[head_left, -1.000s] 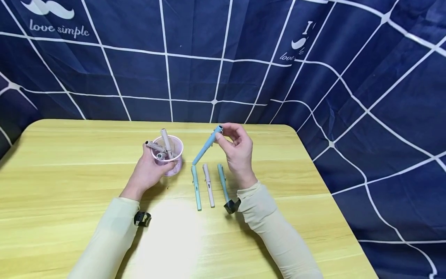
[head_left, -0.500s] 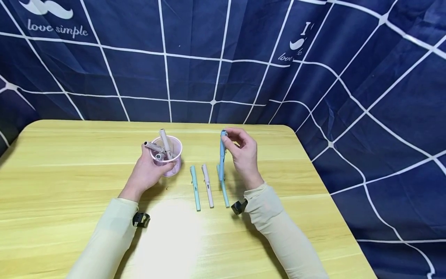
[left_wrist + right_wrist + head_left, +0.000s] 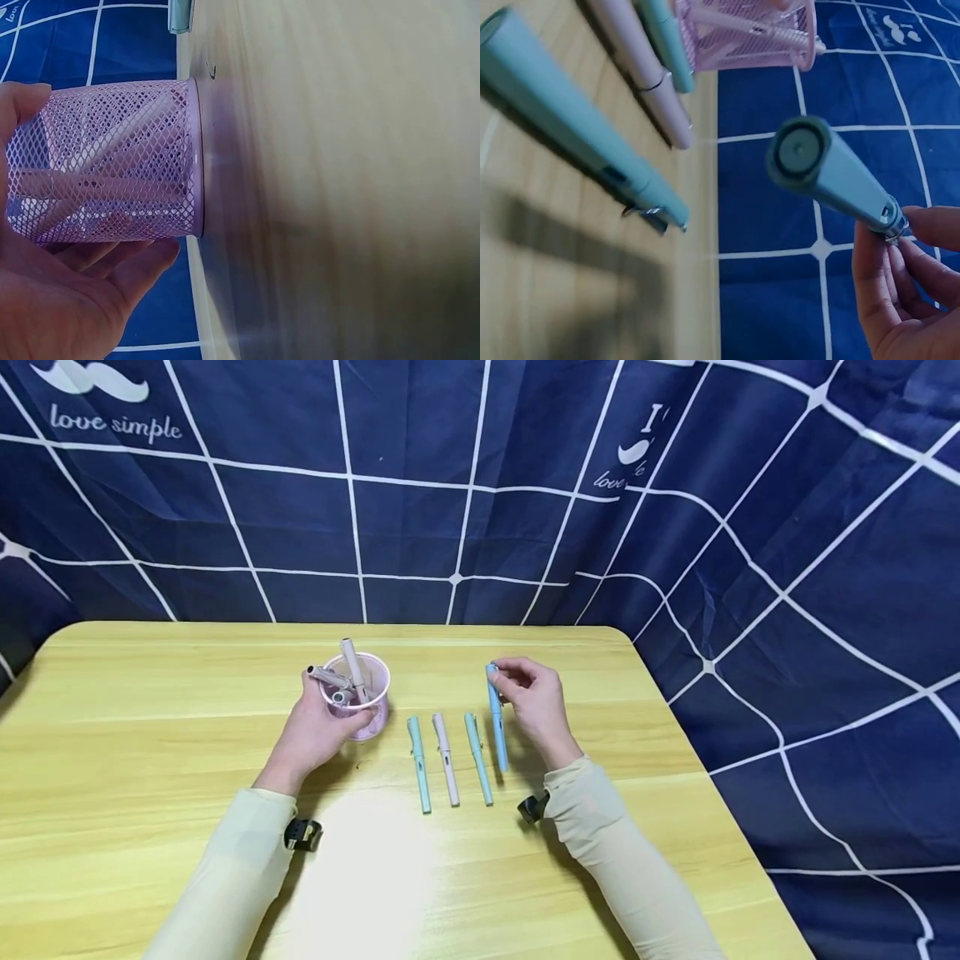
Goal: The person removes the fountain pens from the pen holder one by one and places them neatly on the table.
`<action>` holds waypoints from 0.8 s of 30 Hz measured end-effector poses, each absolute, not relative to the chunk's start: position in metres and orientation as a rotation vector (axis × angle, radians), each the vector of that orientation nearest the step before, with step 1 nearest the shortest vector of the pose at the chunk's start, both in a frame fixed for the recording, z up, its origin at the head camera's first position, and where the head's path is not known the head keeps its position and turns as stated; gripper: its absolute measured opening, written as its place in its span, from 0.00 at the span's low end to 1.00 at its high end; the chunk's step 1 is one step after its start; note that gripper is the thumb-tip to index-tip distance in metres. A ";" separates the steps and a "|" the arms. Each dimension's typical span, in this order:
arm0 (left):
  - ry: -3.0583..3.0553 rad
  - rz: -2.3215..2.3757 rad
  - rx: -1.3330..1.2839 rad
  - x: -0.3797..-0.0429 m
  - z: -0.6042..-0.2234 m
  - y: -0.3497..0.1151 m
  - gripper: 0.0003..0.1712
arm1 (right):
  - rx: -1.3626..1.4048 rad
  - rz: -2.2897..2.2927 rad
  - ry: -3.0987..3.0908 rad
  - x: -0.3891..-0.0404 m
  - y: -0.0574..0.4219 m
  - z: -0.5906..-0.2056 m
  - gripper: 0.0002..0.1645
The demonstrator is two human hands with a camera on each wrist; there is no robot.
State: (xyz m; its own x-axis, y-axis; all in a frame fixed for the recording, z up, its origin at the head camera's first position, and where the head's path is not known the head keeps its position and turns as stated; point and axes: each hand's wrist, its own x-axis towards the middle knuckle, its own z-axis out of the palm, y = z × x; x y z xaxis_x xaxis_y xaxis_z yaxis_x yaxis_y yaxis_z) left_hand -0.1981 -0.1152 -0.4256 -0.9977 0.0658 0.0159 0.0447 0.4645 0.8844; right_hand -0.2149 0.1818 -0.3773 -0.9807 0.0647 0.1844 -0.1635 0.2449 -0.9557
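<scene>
My left hand (image 3: 311,731) grips a pink mesh pen cup (image 3: 112,157), thumb on its near side and fingers round the far side. Several pale pens (image 3: 352,668) stick out of the cup's top. My right hand (image 3: 536,706) pinches a blue pen (image 3: 497,718) by its upper, capped end; in the right wrist view the pen's (image 3: 840,176) other end points at the camera, above the table. Left of it lie a teal pen (image 3: 478,760), a pale lilac pen (image 3: 446,760) and another teal pen (image 3: 419,764), side by side and roughly parallel.
The light wood table (image 3: 187,710) ends at the back against a dark blue curtain (image 3: 405,527) with white grid lines, which also hangs along the right. Black wrist straps with camera mounts (image 3: 303,835) sit on both sleeves. Glare lights the table's front middle.
My right hand has carried the blue pen right and toward me, from above the left teal pen to the right of the row, turning it nearly parallel. The left hand stays on the cup.
</scene>
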 end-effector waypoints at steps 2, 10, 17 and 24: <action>2.672 1.617 0.105 -0.198 -0.426 -0.116 0.58 | 0.071 1.816 -2.361 -0.215 0.184 -0.380 0.12; 2.666 1.639 0.134 -0.200 -0.426 -0.116 0.57 | -0.032 1.685 -2.610 -0.216 0.196 -0.391 0.11; 2.666 1.641 0.124 -0.199 -0.426 -0.115 0.58 | -0.086 1.518 -2.809 -0.216 0.206 -0.399 0.09; 2.657 1.640 0.111 -0.199 -0.428 -0.116 0.57 | -0.173 1.484 -2.925 -0.218 0.209 -0.408 0.07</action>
